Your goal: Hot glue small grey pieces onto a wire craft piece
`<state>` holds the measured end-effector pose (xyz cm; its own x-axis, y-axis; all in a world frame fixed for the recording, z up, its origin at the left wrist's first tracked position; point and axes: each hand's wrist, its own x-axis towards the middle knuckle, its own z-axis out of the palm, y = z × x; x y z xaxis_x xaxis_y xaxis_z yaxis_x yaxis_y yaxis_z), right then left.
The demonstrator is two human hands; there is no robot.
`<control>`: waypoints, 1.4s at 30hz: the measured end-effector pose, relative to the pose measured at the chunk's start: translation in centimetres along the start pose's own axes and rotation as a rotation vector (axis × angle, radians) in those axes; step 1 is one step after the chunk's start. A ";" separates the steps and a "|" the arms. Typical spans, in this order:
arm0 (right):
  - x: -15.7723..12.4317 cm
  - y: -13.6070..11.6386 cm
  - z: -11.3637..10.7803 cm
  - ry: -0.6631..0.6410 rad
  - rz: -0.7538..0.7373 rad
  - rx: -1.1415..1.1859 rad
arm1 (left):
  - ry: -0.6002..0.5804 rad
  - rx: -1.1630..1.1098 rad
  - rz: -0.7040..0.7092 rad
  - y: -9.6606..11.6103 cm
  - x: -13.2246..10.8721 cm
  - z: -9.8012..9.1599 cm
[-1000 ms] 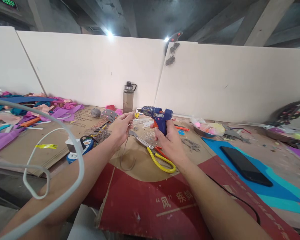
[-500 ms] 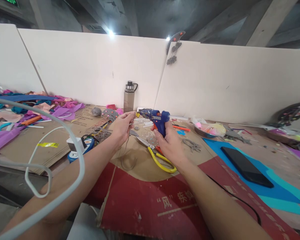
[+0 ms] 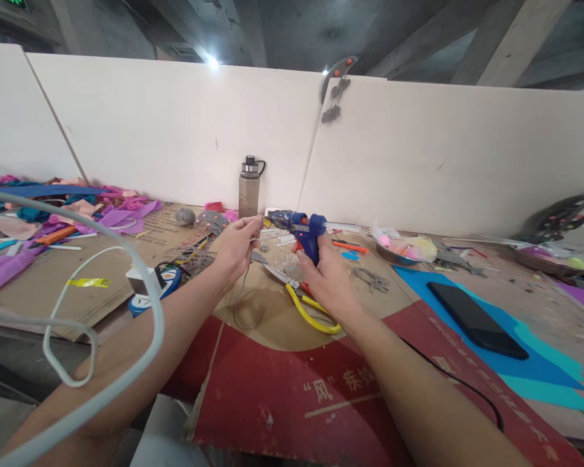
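Observation:
My right hand (image 3: 328,269) is wrapped round the handle of a blue hot glue gun (image 3: 311,240), its nozzle end pointing left. A clear glue stick (image 3: 343,227) juts from the gun's back. My left hand (image 3: 238,246) is closed in a pinch just at the nozzle tip. From its fingers a thin wire (image 3: 241,311) hangs down and curls near the cardboard. Something small and yellow (image 3: 267,223) shows between the fingertips and the nozzle; whether it belongs to the wire cannot be told. Yellow-handled scissors (image 3: 311,318) lie below my right hand.
Behind my hands stands a grey bottle (image 3: 249,188) against a white panel (image 3: 175,130). At right, a black phone (image 3: 477,318) rests on blue sheets (image 3: 555,370). Left are a power strip (image 3: 168,288), a looping white cable (image 3: 158,311) and coloured scraps (image 3: 126,217).
The view has shifted slightly. Both hands keep nearly the same pose, with the glue gun's nozzle still at the left fingertips.

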<state>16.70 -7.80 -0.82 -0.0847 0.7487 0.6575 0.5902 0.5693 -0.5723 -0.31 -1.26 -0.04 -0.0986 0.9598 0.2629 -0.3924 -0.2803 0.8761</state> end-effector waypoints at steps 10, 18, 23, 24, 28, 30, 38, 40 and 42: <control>0.0 0.1 0.1 0.009 0.009 -0.023 | 0.002 -0.007 0.010 0.0 0.1 0.0; 0.0 -0.1 0.0 0.015 0.014 -0.042 | 0.003 -0.004 0.013 0.3 0.1 0.1; -0.1 0.0 0.0 0.017 -0.008 -0.051 | -0.004 -0.005 0.013 0.1 0.1 0.1; -0.1 0.0 0.0 0.017 -0.011 -0.052 | -0.007 0.001 0.011 0.0 0.1 0.1; -0.1 0.1 0.1 0.027 -0.007 -0.064 | -0.008 0.012 0.010 0.1 0.1 0.1; -0.1 0.0 0.1 0.027 -0.001 -0.066 | 0.001 0.006 0.011 0.3 0.0 0.1; -0.1 -0.2 0.0 0.009 0.022 -0.063 | -0.016 0.007 -0.004 0.2 0.1 0.1; -0.1 -0.2 0.0 0.011 0.020 -0.066 | -0.017 0.003 0.004 0.2 0.1 0.1; -0.1 -0.1 0.1 0.016 0.014 -0.067 | -0.008 -0.004 0.011 0.3 0.0 0.1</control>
<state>16.58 -7.89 -0.82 -0.0639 0.7507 0.6575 0.6435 0.5346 -0.5478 -0.36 -1.34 0.29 -0.0954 0.9564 0.2760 -0.3945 -0.2909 0.8716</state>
